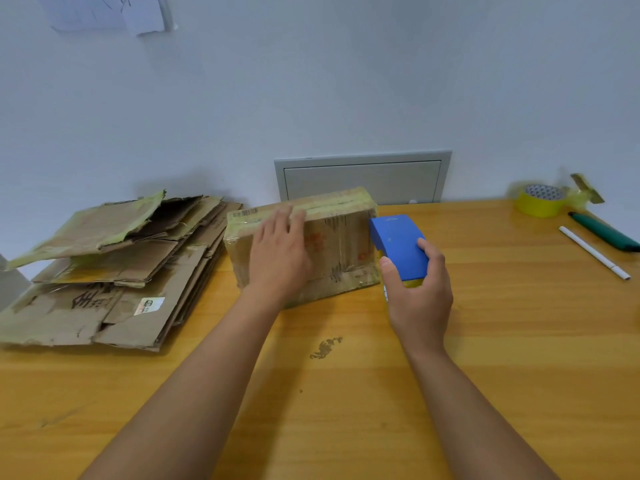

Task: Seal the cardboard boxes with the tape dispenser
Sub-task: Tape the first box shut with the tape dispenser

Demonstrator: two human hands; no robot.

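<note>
Yellowish tape already runs along the top seam of the brown cardboard box [339, 237] on the wooden table [485, 341], the left hand [277, 251] presses flat on it, the right hand [419, 289] grips the blue tape dispenser [398, 244] at its right end, so this box seems nearly sealed, while the flattened cardboard boxes [114, 265] beside it wait.

soft even light, bowed wide-angle edges

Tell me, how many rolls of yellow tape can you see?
1: the yellow tape roll sits on the table's far right corner, near the wall. The blue tape dispenser may hide another.
</note>
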